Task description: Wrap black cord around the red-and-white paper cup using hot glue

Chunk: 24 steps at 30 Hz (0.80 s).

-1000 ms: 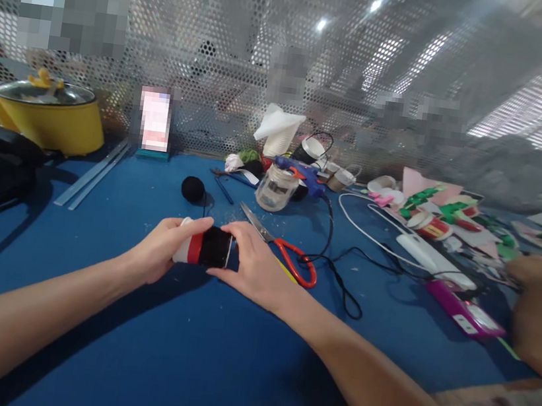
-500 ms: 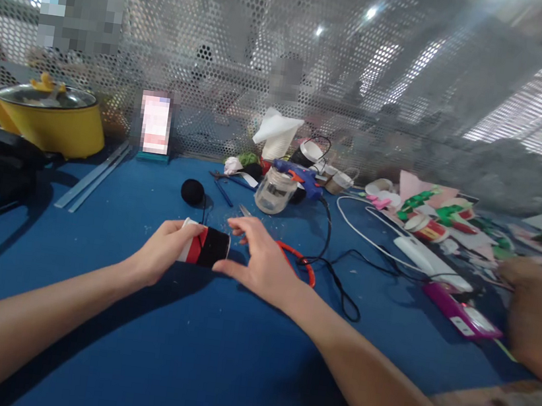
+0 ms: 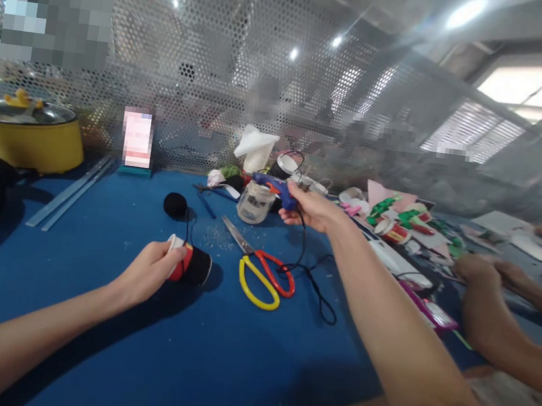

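In my left hand (image 3: 149,270) is a paper cup (image 3: 197,266), tilted on its side, with black yarn wound round its lower part and a red band by my thumb. A strand runs from it to a black yarn ball (image 3: 175,206) on the table. My right hand (image 3: 308,206) is wrapped round the handle of a blue glue gun (image 3: 278,185), whose front lies over a clear plastic jar (image 3: 255,204). Between the hands lie scissors (image 3: 261,280) with one red and one yellow handle, blades slightly apart.
A yellow pot (image 3: 24,137) with a glass lid stands at the left. Near it are clear strips (image 3: 70,193) and a phone (image 3: 138,139) on a stand. Blue pliers (image 3: 207,202) lie behind the scissors. Another person's hands (image 3: 479,270) rest at the right, by a purple power strip (image 3: 430,307).
My right hand has left the cup's side, reached forward and right, and taken hold of the glue gun. The scissors now show fully. The cup stays in my left hand.
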Available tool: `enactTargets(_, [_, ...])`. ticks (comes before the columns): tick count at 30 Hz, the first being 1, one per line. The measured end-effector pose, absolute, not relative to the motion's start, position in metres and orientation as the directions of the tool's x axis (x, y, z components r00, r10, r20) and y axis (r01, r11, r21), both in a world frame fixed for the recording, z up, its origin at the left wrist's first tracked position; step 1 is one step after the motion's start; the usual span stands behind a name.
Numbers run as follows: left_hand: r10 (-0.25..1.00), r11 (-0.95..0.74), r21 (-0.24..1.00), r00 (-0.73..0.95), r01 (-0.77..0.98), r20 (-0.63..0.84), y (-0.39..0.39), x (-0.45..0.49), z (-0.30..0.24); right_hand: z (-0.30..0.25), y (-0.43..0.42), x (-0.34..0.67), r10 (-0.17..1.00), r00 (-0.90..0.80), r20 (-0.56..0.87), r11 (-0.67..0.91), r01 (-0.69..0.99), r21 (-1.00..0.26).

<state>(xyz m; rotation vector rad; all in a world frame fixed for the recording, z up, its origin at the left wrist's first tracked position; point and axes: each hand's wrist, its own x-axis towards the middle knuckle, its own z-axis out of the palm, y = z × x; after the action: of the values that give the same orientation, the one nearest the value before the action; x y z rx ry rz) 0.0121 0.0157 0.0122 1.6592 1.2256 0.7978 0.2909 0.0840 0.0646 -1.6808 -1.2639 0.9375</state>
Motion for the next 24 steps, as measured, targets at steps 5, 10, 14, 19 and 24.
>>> enactTargets(5, [0.946, -0.133, 0.895, 0.325, 0.426, -0.014, 0.014, 0.012, 0.013, 0.059, 0.092, 0.277, 0.976, 0.176, -0.131, -0.178, 0.290, -0.940])
enactTargets(10, [0.945, -0.121, 0.905, 0.328, 0.408, -0.021, 0.014, 0.013, 0.014, 0.058, 0.077, 0.265, 0.956, 0.274, 0.104, 0.026, 0.272, -0.962])
enactTargets(14, [0.948, -0.115, 0.910, 0.318, 0.398, -0.019, 0.015, 0.013, 0.012, 0.065, 0.039, 0.251, 0.898, 0.224, 0.379, 0.318, 0.265, -0.910])
enactTargets(19, [0.951, -0.106, 0.894, 0.307, 0.436, -0.037, 0.017, 0.012, 0.011, 0.062, -0.004, 0.234, 0.987, -0.118, 0.109, 0.125, 0.140, -0.982])
enactTargets(24, [0.959, -0.045, 0.914, 0.273, 0.404, -0.074, 0.021, 0.012, 0.013, 0.042, -0.022, 0.219, 0.987, -0.159, 0.039, 0.093, 0.350, -0.932])
